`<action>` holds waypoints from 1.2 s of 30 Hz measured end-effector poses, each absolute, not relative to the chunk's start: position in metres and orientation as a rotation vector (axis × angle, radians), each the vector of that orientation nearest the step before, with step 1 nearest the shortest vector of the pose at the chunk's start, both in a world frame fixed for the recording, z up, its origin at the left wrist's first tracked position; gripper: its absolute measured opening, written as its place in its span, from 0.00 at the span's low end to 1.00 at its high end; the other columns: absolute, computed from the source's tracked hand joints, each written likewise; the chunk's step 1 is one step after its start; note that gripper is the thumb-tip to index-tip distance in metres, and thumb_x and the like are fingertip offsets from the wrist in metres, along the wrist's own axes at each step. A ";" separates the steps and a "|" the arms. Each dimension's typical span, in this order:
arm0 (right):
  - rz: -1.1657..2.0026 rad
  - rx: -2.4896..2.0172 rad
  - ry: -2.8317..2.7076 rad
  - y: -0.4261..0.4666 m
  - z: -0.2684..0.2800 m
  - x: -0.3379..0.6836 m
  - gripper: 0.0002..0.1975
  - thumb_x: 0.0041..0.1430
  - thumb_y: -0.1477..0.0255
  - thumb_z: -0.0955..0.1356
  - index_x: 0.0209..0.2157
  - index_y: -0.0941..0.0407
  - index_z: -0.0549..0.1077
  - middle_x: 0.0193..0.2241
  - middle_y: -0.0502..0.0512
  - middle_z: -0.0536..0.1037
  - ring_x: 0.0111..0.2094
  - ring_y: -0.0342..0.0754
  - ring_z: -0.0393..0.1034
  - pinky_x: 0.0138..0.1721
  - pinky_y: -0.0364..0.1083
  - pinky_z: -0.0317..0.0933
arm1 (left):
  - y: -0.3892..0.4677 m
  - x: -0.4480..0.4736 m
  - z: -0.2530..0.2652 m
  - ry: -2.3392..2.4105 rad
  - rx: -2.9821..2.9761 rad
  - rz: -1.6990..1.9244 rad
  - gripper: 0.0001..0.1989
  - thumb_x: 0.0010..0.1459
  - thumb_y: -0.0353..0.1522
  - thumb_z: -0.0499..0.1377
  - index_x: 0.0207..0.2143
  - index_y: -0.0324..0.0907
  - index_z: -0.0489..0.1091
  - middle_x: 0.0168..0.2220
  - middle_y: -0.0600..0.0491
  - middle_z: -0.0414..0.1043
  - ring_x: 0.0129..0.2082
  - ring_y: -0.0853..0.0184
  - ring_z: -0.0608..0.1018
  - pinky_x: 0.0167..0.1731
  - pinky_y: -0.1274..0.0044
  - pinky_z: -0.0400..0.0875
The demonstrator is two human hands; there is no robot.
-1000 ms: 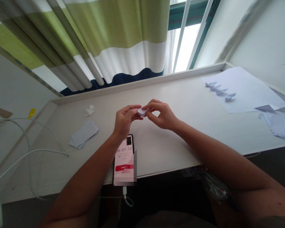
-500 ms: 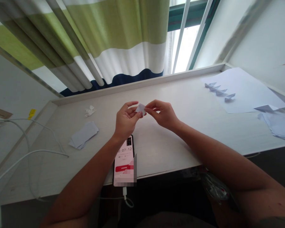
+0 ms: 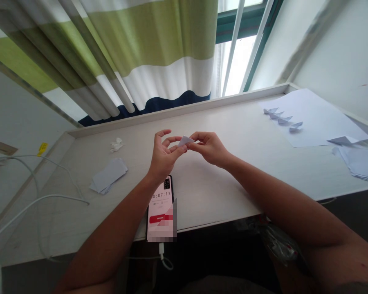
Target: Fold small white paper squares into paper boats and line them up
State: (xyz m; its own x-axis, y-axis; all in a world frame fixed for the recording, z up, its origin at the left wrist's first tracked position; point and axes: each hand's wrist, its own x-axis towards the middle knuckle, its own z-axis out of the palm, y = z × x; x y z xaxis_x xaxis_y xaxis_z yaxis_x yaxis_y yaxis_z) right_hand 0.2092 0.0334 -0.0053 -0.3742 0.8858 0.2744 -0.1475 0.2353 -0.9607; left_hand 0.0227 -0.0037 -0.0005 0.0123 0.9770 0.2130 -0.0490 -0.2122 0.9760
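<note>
Between both hands, above the white desk, is a small folded piece of white paper showing a triangular shape. My left hand pinches its lower left side between thumb and fingers, with the index finger raised and curved away. From the other side my right hand grips the paper's right corner between thumb and index finger. The fingers hide part of the fold. Off to the right, several small folded paper boats stand in a row on a large white sheet.
A phone showing a timer lies below my left hand, a cable plugged into it. Paper slips and a crumpled tissue lie at left, near looping white cables. More paper is stacked at far right.
The paper has turned from a diamond-like outline to a flatter triangle with its point up. My left index finger has lifted off, and the right fingers have shifted slightly along the paper.
</note>
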 end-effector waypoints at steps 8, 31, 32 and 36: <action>1.468 -0.722 -1.459 0.036 -0.009 0.210 0.22 0.51 0.53 0.83 0.31 0.56 0.81 0.29 0.52 0.82 0.32 0.46 0.75 0.39 0.49 0.71 | -0.003 0.023 0.001 1.030 1.405 1.259 0.19 0.53 0.42 0.78 0.40 0.39 0.80 0.34 0.48 0.85 0.35 0.62 0.86 0.41 0.69 0.82; 0.509 -0.588 -2.141 0.042 -0.018 0.221 0.12 0.72 0.70 0.73 0.55 0.50 0.81 0.49 0.58 0.81 0.49 0.54 0.78 0.51 0.55 0.75 | 0.003 0.012 0.002 1.101 1.140 1.194 0.14 0.56 0.41 0.73 0.38 0.39 0.83 0.36 0.48 0.86 0.35 0.62 0.87 0.45 0.67 0.84; 0.502 -0.598 -2.162 0.042 -0.018 0.222 0.11 0.73 0.70 0.72 0.54 0.50 0.82 0.48 0.58 0.82 0.48 0.54 0.78 0.50 0.55 0.75 | 0.003 0.013 0.003 1.102 1.142 1.179 0.14 0.55 0.41 0.73 0.37 0.39 0.83 0.36 0.47 0.86 0.36 0.61 0.87 0.46 0.66 0.84; 0.481 -0.598 -2.178 0.044 -0.019 0.224 0.08 0.73 0.69 0.72 0.51 0.51 0.83 0.46 0.57 0.82 0.45 0.52 0.77 0.48 0.53 0.74 | 0.001 0.013 0.004 1.084 1.161 1.137 0.14 0.55 0.41 0.73 0.36 0.39 0.83 0.35 0.48 0.86 0.38 0.59 0.88 0.49 0.64 0.84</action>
